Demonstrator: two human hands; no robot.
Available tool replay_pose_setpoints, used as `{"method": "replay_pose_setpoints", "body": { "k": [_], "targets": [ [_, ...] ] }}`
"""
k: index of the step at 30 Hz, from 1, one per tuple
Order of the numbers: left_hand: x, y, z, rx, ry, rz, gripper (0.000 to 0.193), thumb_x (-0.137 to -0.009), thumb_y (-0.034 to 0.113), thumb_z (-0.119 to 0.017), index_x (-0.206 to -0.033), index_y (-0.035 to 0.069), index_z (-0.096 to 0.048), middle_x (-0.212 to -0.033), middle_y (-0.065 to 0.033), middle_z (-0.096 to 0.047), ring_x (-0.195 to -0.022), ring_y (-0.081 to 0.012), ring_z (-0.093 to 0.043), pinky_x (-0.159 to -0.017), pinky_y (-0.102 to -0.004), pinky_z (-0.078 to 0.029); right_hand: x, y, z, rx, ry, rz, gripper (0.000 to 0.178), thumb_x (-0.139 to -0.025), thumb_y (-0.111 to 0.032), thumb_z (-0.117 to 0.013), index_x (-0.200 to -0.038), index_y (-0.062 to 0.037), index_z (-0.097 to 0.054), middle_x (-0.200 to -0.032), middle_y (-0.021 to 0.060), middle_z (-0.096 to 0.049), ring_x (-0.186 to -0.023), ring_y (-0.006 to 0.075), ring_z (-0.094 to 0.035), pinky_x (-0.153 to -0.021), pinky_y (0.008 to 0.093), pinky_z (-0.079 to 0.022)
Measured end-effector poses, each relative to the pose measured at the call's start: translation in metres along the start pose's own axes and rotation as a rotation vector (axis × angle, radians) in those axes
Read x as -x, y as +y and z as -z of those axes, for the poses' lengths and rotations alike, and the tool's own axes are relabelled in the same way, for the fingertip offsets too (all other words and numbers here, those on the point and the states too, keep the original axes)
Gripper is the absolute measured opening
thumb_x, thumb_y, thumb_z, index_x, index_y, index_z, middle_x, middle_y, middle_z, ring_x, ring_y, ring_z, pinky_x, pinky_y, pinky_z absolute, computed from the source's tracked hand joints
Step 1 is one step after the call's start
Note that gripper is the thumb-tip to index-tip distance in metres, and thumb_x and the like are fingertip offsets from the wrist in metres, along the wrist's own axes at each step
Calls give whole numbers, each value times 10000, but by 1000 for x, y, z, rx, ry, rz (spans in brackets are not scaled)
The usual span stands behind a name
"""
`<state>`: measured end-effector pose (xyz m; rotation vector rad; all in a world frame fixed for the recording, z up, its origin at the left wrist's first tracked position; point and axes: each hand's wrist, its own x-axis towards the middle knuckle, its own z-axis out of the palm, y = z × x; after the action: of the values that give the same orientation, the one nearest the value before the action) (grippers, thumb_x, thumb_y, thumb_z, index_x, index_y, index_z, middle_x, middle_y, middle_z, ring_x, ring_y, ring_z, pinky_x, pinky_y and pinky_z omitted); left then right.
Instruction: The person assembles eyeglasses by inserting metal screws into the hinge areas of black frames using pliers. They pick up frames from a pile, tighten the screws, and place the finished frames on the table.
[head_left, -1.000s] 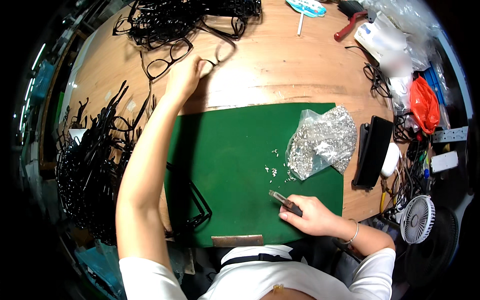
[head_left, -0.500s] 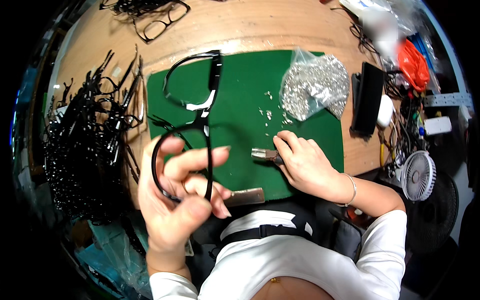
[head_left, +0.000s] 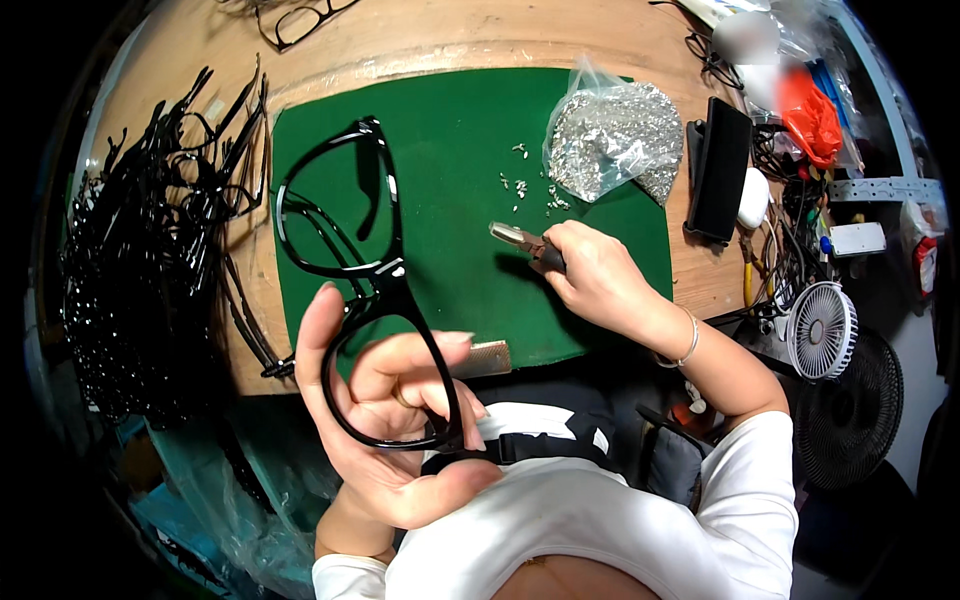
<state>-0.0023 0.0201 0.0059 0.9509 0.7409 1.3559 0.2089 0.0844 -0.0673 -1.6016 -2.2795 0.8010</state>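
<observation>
My left hand (head_left: 375,480) holds a glossy black eyeglass frame (head_left: 391,270) raised above the green mat (head_left: 450,150). Its fingers curl around the nearer rim, and the frame slants away from me with its two rims in line. My right hand (head_left: 605,265) is closed around a pair of pliers (head_left: 525,238), whose metal jaws point left over the mat and touch nothing. Just beyond the jaws lie several tiny silver pieces (head_left: 519,187). A clear plastic bag (head_left: 612,145) full of similar silver pieces rests at the mat's far right.
A big heap of black eyeglass frames (head_left: 150,270) covers the table's left side. A flat metal strip (head_left: 487,359) lies at the mat's near edge. On the right are a black case (head_left: 722,170), cables, a red bag (head_left: 808,118) and a small white fan (head_left: 822,331).
My left hand has come lower and slightly right, turning the eyeglass frame so its rims show more fully. The pliers' jaws now angle more up and left. The whole view has shifted a little.
</observation>
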Motion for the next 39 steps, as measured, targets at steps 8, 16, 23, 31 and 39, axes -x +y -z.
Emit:
{"method": "replay_pose_setpoints", "body": {
  "k": [8, 16, 23, 31, 39],
  "targets": [
    [-6, -31, -14, -464, -108, -16, 881, -687, -90, -649, -1320, 29, -47, -1228, -218, -436, -856, -145, -556, -767, -259, -467, 5, -13, 17, -189, -41, -24, 161, -745, -117, -595, -816, 14, -532, -756, 170, -552, -717, 331, -555, -630, 382, -442],
    [-14, -45, -32, -543, -62, -51, 824, -693, -125, -598, -1314, 36, -80, -1257, -206, -417, -879, -160, -554, -764, -241, -484, 42, -52, 29, -795, 176, 20, 128, -804, -81, -601, -834, 9, -515, -760, 64, -507, -620, 106, -499, -554, 241, -419],
    [-14, -46, -33, -619, -91, -36, 825, -718, -94, -597, -1322, 84, -64, -1262, -193, -416, -934, -158, -520, -818, -269, -477, 39, -56, 42, -1337, -143, -375, 175, -836, -180, -592, -861, -29, -507, -761, -15, -501, -688, 35, -448, -606, 184, -375],
    [-26, -27, -26, -295, -241, 238, 816, -750, -60, -601, -1329, 77, -43, -1226, -189, -439, -1055, -218, -507, -853, -337, -479, 32, -54, 59, -1237, -357, -263, 179, -847, -164, -571, -922, -8, -527, -781, -8, -512, -727, 56, -460, -666, 215, -408],
    [-21, -16, -25, -27, -109, 325, 873, -710, -117, -600, -1334, 86, -25, -1225, -202, -446, -1027, -234, -532, -821, -325, -494, 30, -57, 60, -1248, -459, -226, 214, -826, -149, -594, -969, -11, -515, -804, -5, -511, -752, 58, -472, -694, 218, -416]
  ]
}}
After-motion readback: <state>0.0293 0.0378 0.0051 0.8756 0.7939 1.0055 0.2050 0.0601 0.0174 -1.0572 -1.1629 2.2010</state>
